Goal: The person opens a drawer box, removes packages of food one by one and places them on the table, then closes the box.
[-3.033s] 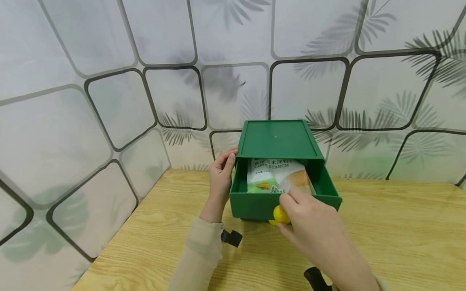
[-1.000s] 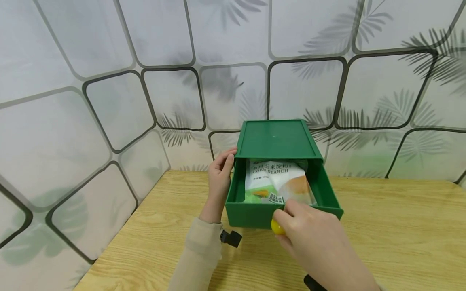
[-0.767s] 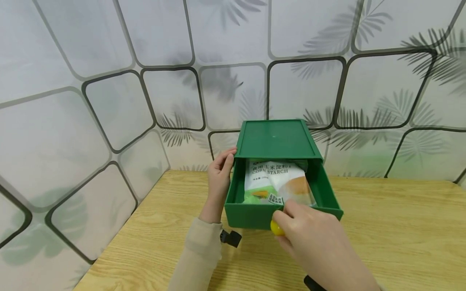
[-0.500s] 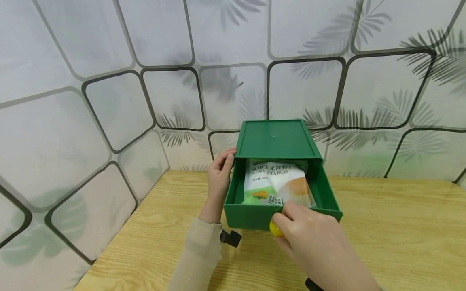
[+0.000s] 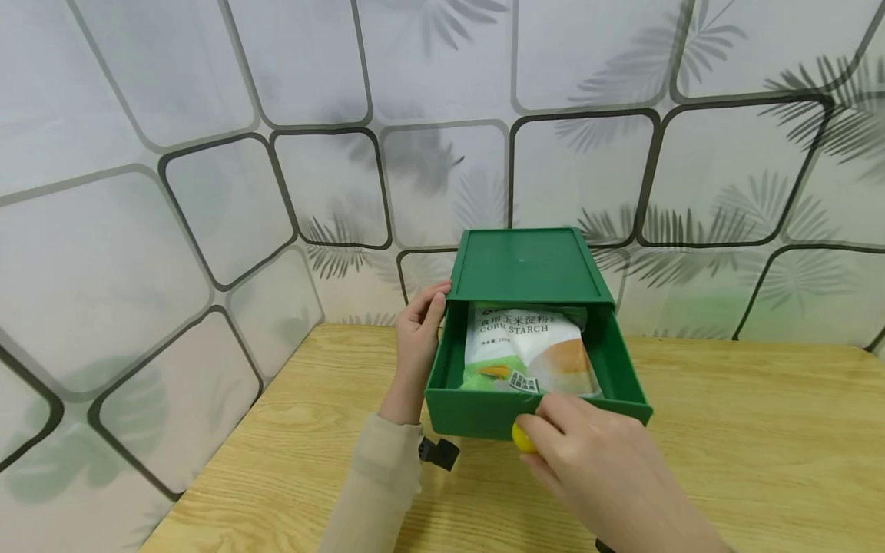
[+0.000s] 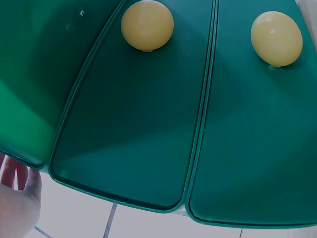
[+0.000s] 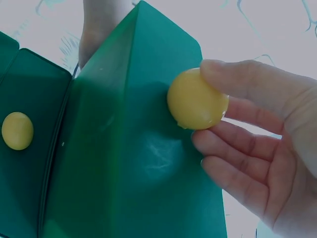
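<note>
One table (image 5: 276, 468): light wood with visible grain, reaching to the wall.
Wall (image 5: 442, 177): pale, printed with grey rounded frames and leaves, at far and left.
Green cabinet (image 5: 525, 265): on the table, right of the scene's middle.
Drawer (image 5: 477, 415): stands out from the cabinet, front facing near; its sides run far to near. Its long axis I cannot tell, the far part being hidden.
Corn starch bag (image 5: 522, 349): lies inside the drawer, printed top toward far.
Left hand (image 5: 418, 334): fingers rather straight, touching the cabinet's left side.
Right hand (image 5: 594, 461): pinches the drawer's yellow knob (image 7: 193, 101) between thumb and fingers.
</note>
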Available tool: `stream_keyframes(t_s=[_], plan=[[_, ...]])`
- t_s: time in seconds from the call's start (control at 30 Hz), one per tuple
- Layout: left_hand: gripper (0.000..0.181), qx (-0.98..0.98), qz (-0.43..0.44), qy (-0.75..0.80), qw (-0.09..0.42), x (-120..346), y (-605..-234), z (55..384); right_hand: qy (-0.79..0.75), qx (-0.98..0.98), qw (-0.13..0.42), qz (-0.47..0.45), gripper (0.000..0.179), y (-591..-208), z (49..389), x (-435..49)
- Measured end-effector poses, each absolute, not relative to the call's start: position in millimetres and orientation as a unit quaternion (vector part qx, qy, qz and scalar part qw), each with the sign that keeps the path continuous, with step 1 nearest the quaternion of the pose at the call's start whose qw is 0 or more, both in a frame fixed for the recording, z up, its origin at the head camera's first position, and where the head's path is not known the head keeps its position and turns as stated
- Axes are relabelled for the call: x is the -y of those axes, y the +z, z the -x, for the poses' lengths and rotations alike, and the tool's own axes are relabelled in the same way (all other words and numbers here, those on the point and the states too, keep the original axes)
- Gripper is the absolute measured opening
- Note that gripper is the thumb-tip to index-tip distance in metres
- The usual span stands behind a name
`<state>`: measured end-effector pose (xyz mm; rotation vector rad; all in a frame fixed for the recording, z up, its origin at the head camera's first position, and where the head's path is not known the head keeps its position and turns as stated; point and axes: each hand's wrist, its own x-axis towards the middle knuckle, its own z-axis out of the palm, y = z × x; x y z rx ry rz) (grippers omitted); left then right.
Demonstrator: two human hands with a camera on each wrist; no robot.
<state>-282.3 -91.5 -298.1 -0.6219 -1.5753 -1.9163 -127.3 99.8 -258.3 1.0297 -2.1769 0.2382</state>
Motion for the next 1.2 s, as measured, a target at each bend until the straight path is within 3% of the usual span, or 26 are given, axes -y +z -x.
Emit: stream_keyframes(t_s=[0.5, 1.2], plan=[[0.024, 0.58, 0.244, -0.723, 0.285, 91.1, -298.7, 283.3, 0.092, 0.806, 0.373, -0.451, 0.018, -261.2, 131.7, -104.4], [0.024, 0.589, 0.229, -0.72, 0.286, 90.9, -297.8, 281.1, 0.106, 0.792, 0.39, -0.459, 0.048, -263.8, 127.9, -104.4]])
